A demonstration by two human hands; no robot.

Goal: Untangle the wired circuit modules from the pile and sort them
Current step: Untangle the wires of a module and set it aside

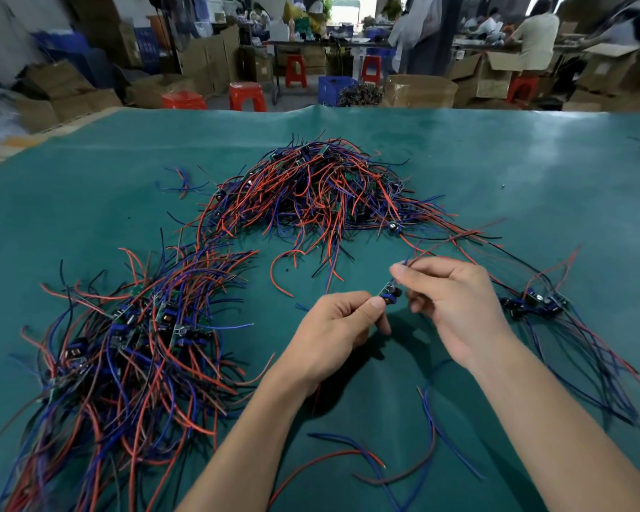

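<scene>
A tangled pile (329, 186) of red, blue and black wires with small circuit modules lies at the middle back of the green mat. My left hand (339, 327) pinches one small circuit module (389, 294) between thumb and fingers. Just right of it, my right hand (455, 301) pinches that module's wires near the board. The wires run up toward the pile. A large laid-out bunch of modules (134, 341) lies at the left. A smaller group of modules (536, 303) lies at the right.
The green mat (496, 171) covers the whole table. Loose red and blue wires (366, 460) lie near the front edge between my forearms. Beyond the table's far edge stand red stools, cardboard boxes and a blue crate, with people working at the back.
</scene>
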